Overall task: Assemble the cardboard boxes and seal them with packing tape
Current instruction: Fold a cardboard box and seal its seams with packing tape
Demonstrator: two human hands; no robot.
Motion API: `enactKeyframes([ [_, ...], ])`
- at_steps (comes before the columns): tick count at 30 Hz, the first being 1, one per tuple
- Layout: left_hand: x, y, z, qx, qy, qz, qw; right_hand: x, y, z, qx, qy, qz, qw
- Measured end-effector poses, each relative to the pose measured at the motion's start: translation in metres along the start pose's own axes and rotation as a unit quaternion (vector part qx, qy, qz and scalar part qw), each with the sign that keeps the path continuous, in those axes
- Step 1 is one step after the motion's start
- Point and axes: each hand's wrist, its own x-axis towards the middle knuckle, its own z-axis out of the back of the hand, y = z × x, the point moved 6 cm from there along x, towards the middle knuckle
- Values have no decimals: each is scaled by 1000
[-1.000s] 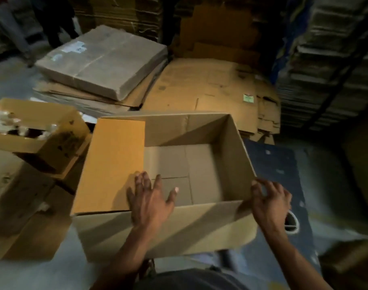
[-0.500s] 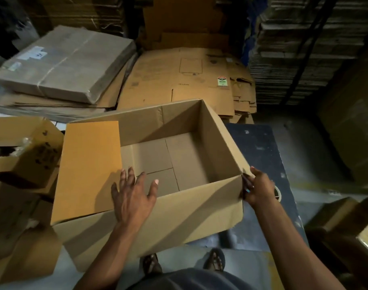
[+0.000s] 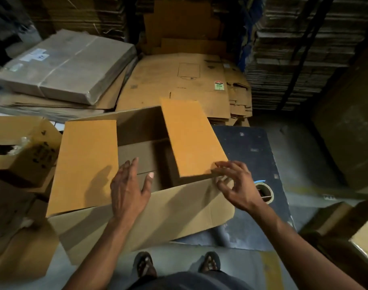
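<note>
Folding 2 side flaps of the open cardboard box (image 3: 141,214) at frame centre: left hand (image 3: 127,193) spread flat beside the left flap (image 3: 84,164), right hand (image 3: 235,185) pinching the right flap (image 3: 191,139); next, probably closing the long flaps and fetching the tape roll (image 3: 263,192) at right.

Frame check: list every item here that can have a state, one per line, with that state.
Cardboard box: top open, unsealed.
Left flap: folded in.
Right flap: partly folded, tilted up.
Tape roll: lying flat on dark mat, untouched.
Left hand: fingers straight, over box opening.
Right hand: fingers on right flap's near corner.
Small box: open.
</note>
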Motion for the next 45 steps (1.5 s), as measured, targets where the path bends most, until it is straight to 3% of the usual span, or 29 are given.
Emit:
enactKeyframes([
  [3,0,-25,5,-35,-5,-43,998,-6,-10,-12,-47,11,22,999],
  [6,-1,-58,-7,-3,52,-105,993,-15,-10,-3,4,-49,-1,999],
  [9,-13,-81,-27,9,113,-155,981,-33,-26,6,72,-106,-149,980],
  [12,-27,-92,-42,19,151,-189,970,-58,-43,-10,160,-14,-320,934],
  [14,-36,-98,-46,29,173,-190,966,-70,-46,-10,195,17,-358,913],
  [16,-43,-108,-43,50,213,-195,956,-71,-43,4,222,8,-352,909],
  [19,-54,-129,-24,82,345,-196,914,-59,-31,35,275,5,-320,907],
  [23,-53,-171,22,35,522,-187,831,-37,-9,66,271,108,-278,915],
  [30,-2,-194,69,57,619,-164,766,3,20,80,276,206,-219,913],
  [34,14,-202,77,-19,679,-165,715,2,24,74,279,341,-183,879],
  [36,25,-204,74,-48,664,-188,722,1,19,72,279,411,-170,851],
  [37,33,-203,70,-46,640,-196,741,4,13,71,274,427,-171,845],
  [40,67,-193,46,14,491,-222,843,28,-8,67,229,413,-200,859],
  [42,87,-184,27,23,412,-210,886,58,-22,64,193,349,-227,889],
  [45,100,-162,-14,-12,415,-162,895,122,-47,50,265,162,-320,895],
])
